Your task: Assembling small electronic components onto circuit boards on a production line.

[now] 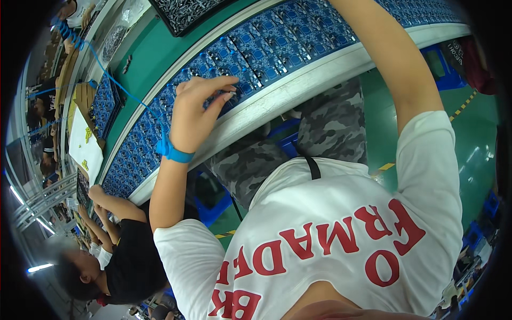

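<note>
My left hand [196, 104] is over a long row of blue circuit boards [265, 47], wearing a blue wrist strap [180, 155] with a coiled cord. Its thumb is bent in toward the other fingers, and the index finger points out to the right. A tiny pale piece [233, 93] shows at the thumb tip, too small to name. My right arm [392, 58] reaches forward across the boards and leaves the picture at the top edge, so that hand is out of sight.
Beyond the boards, a black tray [184, 13] of small dark parts rests on the green bench top [146, 50]. A pale rail [298, 80] edges the near side. To the left, a person in black [133, 256] works at the same line, near a white sheet [84, 144] with yellow parts.
</note>
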The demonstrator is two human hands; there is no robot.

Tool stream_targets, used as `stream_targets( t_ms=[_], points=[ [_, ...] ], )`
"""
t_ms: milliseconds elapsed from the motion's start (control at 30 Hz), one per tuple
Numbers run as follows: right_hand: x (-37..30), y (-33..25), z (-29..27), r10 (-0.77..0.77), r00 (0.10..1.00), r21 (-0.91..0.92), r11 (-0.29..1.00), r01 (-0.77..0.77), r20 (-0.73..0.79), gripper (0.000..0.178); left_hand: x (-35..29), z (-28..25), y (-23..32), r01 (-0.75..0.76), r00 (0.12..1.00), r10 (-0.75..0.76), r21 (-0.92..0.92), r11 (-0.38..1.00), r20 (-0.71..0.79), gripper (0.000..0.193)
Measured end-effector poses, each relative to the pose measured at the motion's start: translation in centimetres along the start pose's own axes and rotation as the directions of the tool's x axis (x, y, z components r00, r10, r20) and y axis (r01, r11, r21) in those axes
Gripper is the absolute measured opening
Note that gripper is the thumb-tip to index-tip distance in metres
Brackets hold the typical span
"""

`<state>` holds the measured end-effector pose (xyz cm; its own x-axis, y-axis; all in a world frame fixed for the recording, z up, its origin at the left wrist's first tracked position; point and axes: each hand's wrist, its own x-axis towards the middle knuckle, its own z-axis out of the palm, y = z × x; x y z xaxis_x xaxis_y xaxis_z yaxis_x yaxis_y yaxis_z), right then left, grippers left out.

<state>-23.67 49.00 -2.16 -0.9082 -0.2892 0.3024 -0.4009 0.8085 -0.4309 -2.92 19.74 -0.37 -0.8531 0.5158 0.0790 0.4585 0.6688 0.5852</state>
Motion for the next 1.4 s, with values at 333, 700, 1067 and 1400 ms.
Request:
stream_targets(
  t_ms=[333,700,1067,1400],
  points=[
    [0.0,1.3,2.4,0.0,0.977,0.064,0.998,0.015,-0.215,0.018,0.0,1.5,-1.1,-0.227,0.972,0.234,0.274,0.935,0.006,0.02],
    [-0.6,1.5,2.2,0.061,0.924,0.225,0.974,0.028,-0.377,0.014,0.1,2.3,-1.1,-0.228,0.967,0.254,0.356,0.906,-0.029,0.013],
    [-0.4,1.3,1.5,0.178,0.923,0.477,0.879,0.007,-0.341,0.02,-0.5,2.0,0.0,-0.268,0.953,0.304,0.505,0.821,0.012,0.016],
    [-5.6,-6.8,2.6,-0.208,0.978,0.336,0.923,0.186,0.03,0.016,10.7,-4.1,-10.5,0.108,0.892,0.129,0.482,0.869,-0.432,0.02]
  ],
)
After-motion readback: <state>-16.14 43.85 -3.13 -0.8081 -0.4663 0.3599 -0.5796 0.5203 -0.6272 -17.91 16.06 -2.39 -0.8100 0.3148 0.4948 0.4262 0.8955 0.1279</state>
